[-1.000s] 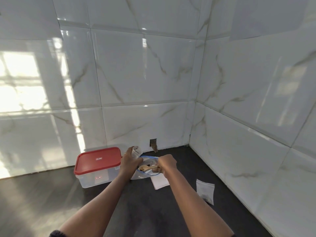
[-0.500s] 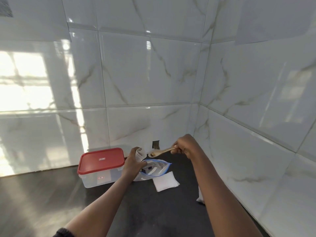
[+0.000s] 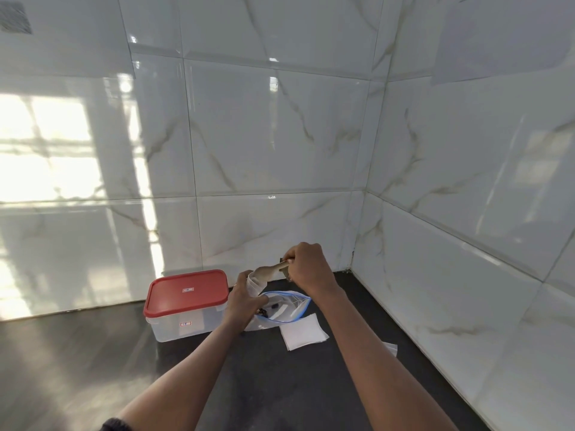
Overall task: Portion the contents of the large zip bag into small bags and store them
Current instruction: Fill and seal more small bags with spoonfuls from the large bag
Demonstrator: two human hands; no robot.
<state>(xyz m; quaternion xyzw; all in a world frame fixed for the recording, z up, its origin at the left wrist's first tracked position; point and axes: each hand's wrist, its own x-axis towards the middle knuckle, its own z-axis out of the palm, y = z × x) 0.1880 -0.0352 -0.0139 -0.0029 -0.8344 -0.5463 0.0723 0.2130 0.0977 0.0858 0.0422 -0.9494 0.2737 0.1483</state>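
My left hand (image 3: 244, 301) grips a small clear bag (image 3: 254, 283) upright by its neck, just above the large zip bag (image 3: 286, 307). The large bag lies open on the dark counter with a blue zip rim and a few dark bits inside. My right hand (image 3: 306, 264) holds a wooden spoon (image 3: 269, 271) by its handle, tilted down so the bowl sits at the small bag's mouth. Whether anything is on the spoon is hidden.
A clear plastic box with a red lid (image 3: 186, 292) stands shut to the left of my hands. A stack of empty small bags (image 3: 303, 331) lies on the counter (image 3: 264, 384) right of the large bag. Another small bag (image 3: 390, 348) peeks out behind my right forearm. Tiled walls close the corner.
My right hand lifted the spoon out of the large bag, swung it up to the right, then brought it back left and tipped it onto the small bag's mouth. My left hand stayed put.
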